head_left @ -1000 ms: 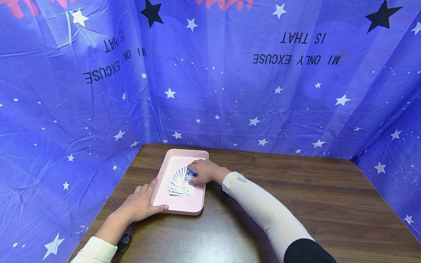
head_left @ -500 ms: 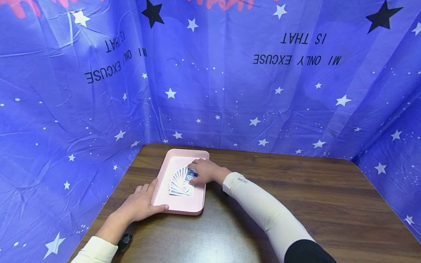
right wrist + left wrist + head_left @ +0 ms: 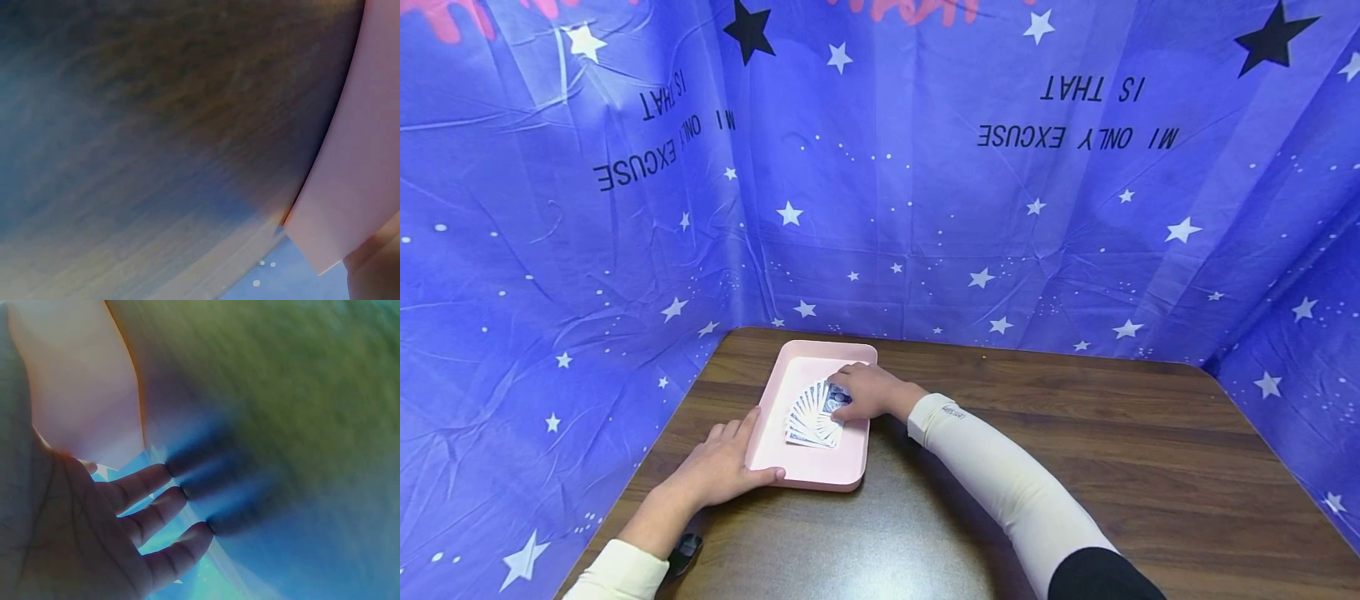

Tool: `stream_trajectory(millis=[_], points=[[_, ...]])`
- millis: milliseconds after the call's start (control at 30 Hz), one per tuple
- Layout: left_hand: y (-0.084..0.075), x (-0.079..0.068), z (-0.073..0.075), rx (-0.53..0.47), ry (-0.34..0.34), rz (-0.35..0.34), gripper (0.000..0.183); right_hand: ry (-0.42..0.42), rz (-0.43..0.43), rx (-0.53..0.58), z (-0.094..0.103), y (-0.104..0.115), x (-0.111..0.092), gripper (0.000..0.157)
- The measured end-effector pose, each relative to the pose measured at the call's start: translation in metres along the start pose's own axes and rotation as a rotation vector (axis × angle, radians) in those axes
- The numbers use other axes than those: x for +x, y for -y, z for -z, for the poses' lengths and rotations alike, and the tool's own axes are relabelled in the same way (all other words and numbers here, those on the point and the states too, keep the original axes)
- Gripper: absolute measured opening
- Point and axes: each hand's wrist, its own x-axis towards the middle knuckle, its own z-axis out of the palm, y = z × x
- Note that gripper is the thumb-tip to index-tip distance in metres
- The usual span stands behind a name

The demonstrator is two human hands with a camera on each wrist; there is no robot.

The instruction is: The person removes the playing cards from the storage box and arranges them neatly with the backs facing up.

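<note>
Playing cards (image 3: 808,422) lie spread in a fan inside a pink tray (image 3: 814,485), which stands on the table. My right hand (image 3: 871,392) reaches over the tray's right wall. Its thumb and fingers are bent about the blue-backed playing card (image 3: 836,400) at the fan's right end and hold it there. Against the tray's left side rests my left hand (image 3: 718,468), thumb at the near left corner. The left wrist view has that hand's fingers (image 3: 178,553) fairly straight beside the tray wall (image 3: 81,387). In the right wrist view, the tray's outer wall (image 3: 356,144) hides the cards.
The brown wooden table (image 3: 1075,450) extends to the right of the tray. A blue curtain (image 3: 910,192) with stars and lettering hangs behind the table and along both sides. A pale sleeve (image 3: 1000,479) covers the right forearm.
</note>
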Motion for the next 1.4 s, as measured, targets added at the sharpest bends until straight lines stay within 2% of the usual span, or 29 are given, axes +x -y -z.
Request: stream_trajectory(millis=[433,667,867,1200,1400], points=[[0.000,-0.001,0.001,0.000,-0.001,-0.002,0.116,-0.019,0.011,0.013,-0.002,-0.001,0.002,0.073],[0.004,0.000,-0.001,0.002,-0.012,-0.005,0.116,-0.044,0.028,0.043,0.005,0.000,0.001,0.072],[0.006,0.001,-0.002,0.000,-0.019,-0.006,0.116,-0.070,0.037,0.017,0.011,-0.001,-0.001,0.070],[0.002,0.002,0.000,0.004,-0.013,-0.005,0.117,-0.111,0.047,-0.009,0.017,-0.008,-0.013,0.072],[0.000,0.001,0.000,0.007,-0.012,-0.003,0.117,-0.142,0.033,0.027,0.021,-0.019,-0.025,0.070]])
